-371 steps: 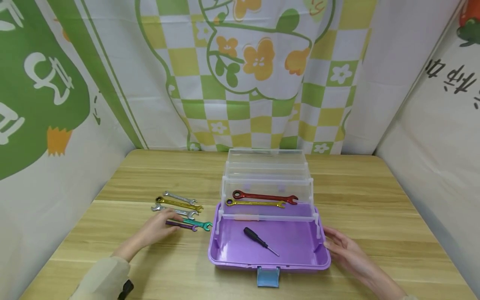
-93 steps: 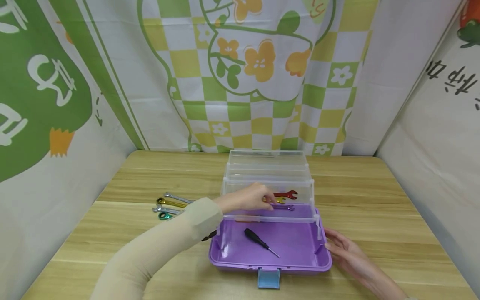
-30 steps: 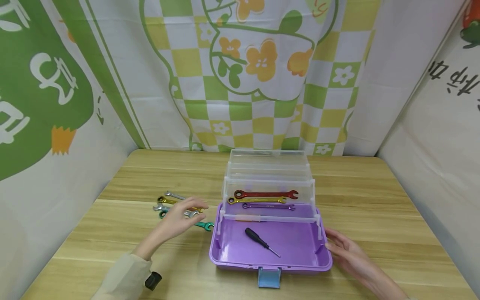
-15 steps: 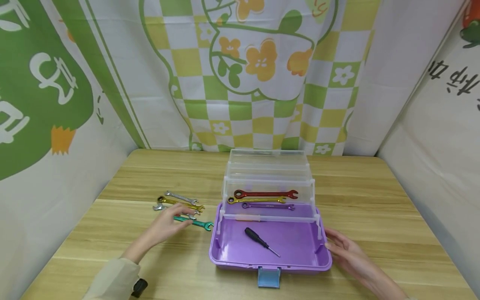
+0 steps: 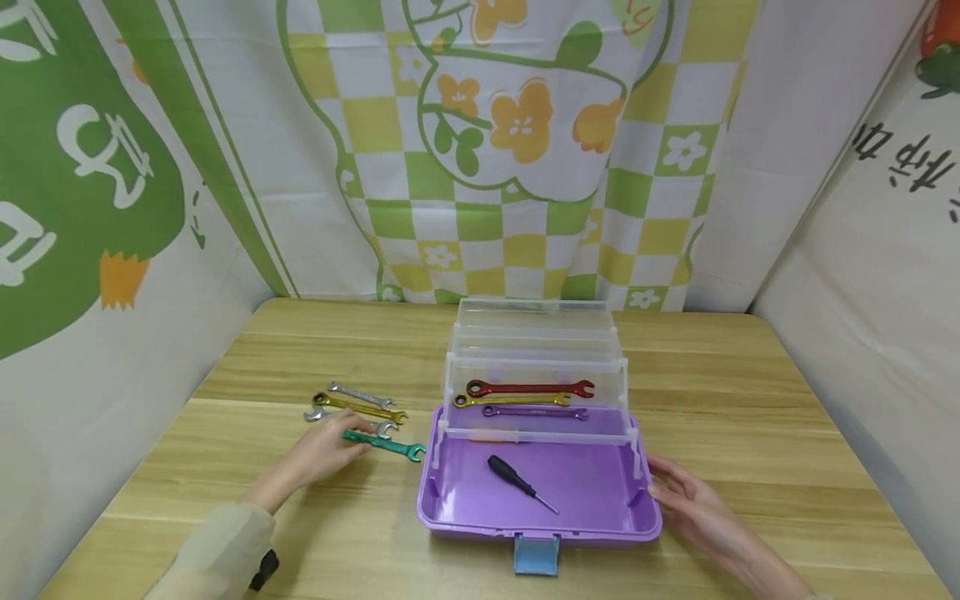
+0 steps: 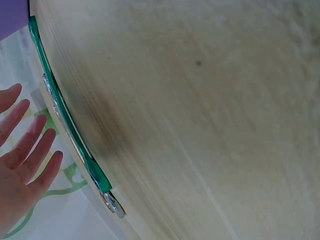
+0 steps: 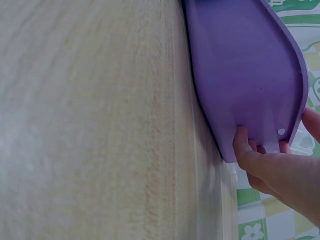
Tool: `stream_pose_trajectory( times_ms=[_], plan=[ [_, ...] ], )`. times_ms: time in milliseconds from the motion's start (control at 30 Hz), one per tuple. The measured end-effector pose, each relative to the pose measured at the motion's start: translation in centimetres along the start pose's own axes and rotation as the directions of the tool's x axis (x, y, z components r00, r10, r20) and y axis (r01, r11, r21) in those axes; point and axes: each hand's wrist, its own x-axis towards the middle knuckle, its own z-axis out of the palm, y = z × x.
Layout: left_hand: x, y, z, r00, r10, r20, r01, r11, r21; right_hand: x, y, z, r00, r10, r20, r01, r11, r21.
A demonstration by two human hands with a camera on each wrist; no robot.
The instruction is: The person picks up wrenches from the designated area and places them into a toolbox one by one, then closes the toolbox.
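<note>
Lying near box edge (image 5: 424,497), green wrench (image 5: 388,447), left hand (image 5: 321,450) nearby

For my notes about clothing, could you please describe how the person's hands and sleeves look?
The left sleeve is pale beige, with a small black object near its cuff. The left hand and right hand are bare, without gloves.

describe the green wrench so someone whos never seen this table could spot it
On the wooden table, find the purple toolbox. Left of it in the head view are loose wrenches, by the left hand. The green wrench sits lowest in that view, the only green one beside silver and gold.
</note>
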Motion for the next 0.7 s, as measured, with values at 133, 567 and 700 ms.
stream_pose_trajectory(
  times_ms=[133,567,700],
  plan=[
    [0.3,-0.6,0.2,1.000,0.014,0.009,-0.014,0.999,0.030,0.1,0.0,-0.1,1.000,-0.017,0.011,0.017,1.000,0.011],
    [1.1,-1.0,0.6,0.998,0.047,0.052,-0.051,0.996,0.075,0.0,0.0,0.1,1.000,-0.008,0.011,0.008,1.000,-0.012],
    [1.4,-1.2,0.8,0.997,0.063,0.055,-0.068,0.993,0.093,0.1,-0.1,0.1,1.000,0.003,0.003,-0.003,1.000,-0.017]
  ],
)
